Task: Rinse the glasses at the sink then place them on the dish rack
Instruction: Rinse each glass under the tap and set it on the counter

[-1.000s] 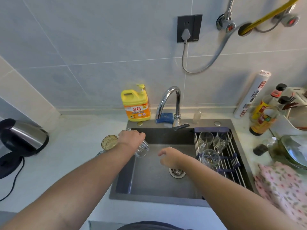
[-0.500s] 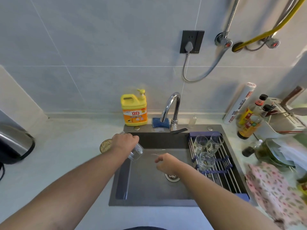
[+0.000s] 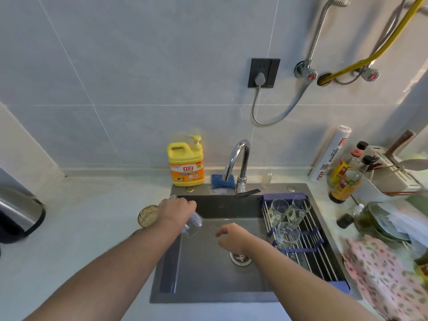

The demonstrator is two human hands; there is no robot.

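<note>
— Where is the glass?
— The left hand (image 3: pixel 176 210) grips a glass (image 3: pixel 193 224). It is tipped over the left side of the sink (image 3: pixel 208 281).
— And the other hand?
— The right hand (image 3: pixel 231 236) hangs over the sink, near the drain (image 3: pixel 239 258). Its fingers are loose and hold nothing.
— More glasses?
— Three glasses (image 3: pixel 286 235) sit on the rack (image 3: pixel 324 265), on the sink's right side. A brown cup (image 3: pixel 147 215) sits on the counter (image 3: pixel 92 228), just beside the left hand.

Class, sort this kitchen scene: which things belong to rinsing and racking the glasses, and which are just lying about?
In the job: ribbed glass in left hand, tap, sink, dish rack, three racked glasses.
Lying about: detergent bottle, blue sponge, kettle, oil bottles, floral cloth.
</note>
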